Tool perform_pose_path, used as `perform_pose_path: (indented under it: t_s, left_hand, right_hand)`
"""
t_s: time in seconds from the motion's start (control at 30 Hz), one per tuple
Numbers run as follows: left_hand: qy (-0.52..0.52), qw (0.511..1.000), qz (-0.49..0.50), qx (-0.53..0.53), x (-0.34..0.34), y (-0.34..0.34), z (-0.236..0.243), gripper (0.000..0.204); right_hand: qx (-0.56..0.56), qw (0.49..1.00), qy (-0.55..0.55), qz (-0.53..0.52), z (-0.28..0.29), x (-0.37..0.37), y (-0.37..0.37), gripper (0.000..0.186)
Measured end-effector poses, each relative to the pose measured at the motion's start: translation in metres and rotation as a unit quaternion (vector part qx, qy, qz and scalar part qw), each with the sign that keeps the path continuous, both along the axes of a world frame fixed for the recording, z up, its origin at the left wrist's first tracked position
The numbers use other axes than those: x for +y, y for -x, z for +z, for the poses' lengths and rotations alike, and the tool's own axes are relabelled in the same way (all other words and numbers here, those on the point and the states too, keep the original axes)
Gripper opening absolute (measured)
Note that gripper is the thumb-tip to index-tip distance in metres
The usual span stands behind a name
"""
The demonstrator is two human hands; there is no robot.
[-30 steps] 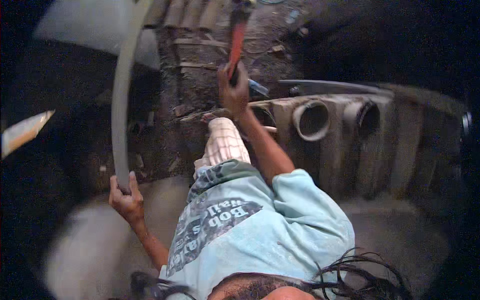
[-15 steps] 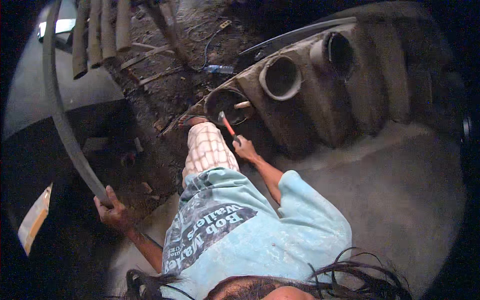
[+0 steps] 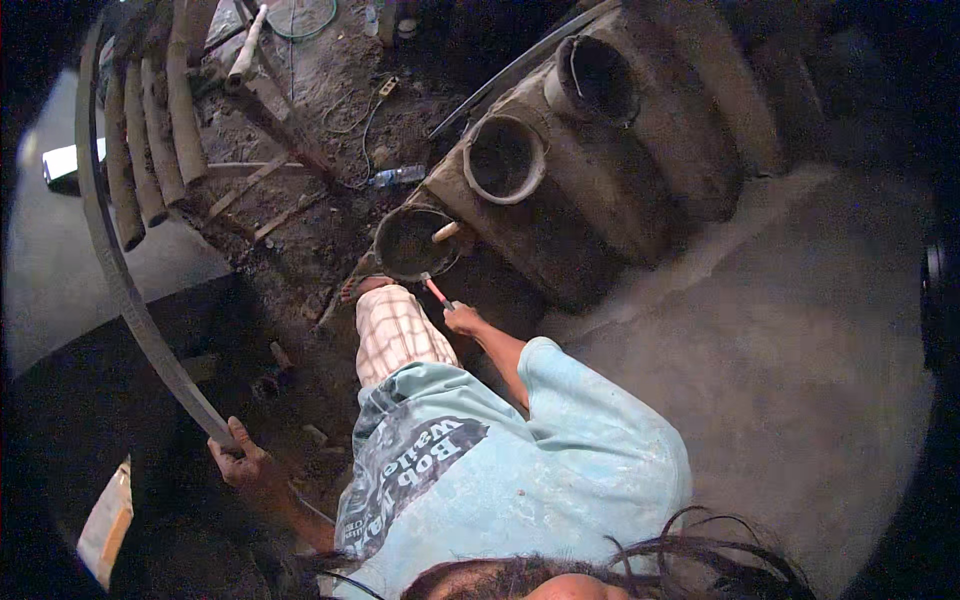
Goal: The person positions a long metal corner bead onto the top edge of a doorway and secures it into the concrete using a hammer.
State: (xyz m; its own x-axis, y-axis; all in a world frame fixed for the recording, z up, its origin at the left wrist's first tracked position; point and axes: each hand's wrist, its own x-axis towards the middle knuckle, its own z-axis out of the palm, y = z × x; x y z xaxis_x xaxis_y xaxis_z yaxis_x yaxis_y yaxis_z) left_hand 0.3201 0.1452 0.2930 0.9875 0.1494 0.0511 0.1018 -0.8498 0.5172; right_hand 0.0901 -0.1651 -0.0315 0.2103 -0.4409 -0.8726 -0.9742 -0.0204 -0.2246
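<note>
My left hand (image 3: 243, 458) is closed around the lower end of a long grey bar (image 3: 140, 310), perhaps a plank or metal straightedge, which rises toward the far left. In front of my body, my right hand (image 3: 463, 320) grips a hammer (image 3: 437, 292) with a red handle, its head near the rim of a dark bucket (image 3: 385, 240). A pale wooden handle (image 3: 446, 232) sticks up at that bucket's right side. What the bucket holds is too dark to make out.
Two more round buckets (image 3: 541, 172) stand on dark stepped ledges (image 3: 620, 215) to the right. Several poles (image 3: 150, 150) lean at the far left. A plastic bottle (image 3: 398, 176), a cable with a yellow socket (image 3: 388, 88) and wood scraps (image 3: 290, 215) lie on the dirt floor.
The view has shifted, and the buckets and poles now appear farther left and mostly lower. My right hand has lowered the hammer slightly away from the bucket's middle, toward its near rim. Both grips continue.
</note>
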Motion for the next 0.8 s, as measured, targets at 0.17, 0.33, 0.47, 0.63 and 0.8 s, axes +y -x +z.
perform_pose_path:
  t_s: [0.17,0.33,0.47,0.63,0.8]
  left_hand:
    - [-0.016,0.999,0.011,-0.032,0.015,-0.004,-0.020,0.045]
    - [0.037,0.999,0.001,0.002,0.006,-0.003,-0.011,0.050]
    - [0.008,0.997,0.030,-0.064,0.013,0.008,-0.017,0.053]
    - [0.070,0.996,-0.003,-0.051,0.011,0.007,-0.020,0.044]
    - [0.026,0.998,0.040,-0.045,0.015,0.013,-0.011,0.032]
  right_hand:
    - [-0.097,0.995,0.016,-0.009,0.024,-0.006,-0.037,0.038]
    - [-0.319,0.910,-0.078,-0.254,0.120,-0.011,-0.085,0.026]
    - [-0.549,0.782,-0.066,-0.287,0.140,-0.014,-0.124,0.027]
    - [-0.666,0.687,-0.221,-0.191,0.247,-0.027,-0.167,0.035]
    - [-0.680,0.399,-0.611,-0.071,0.338,-0.014,-0.175,0.046]
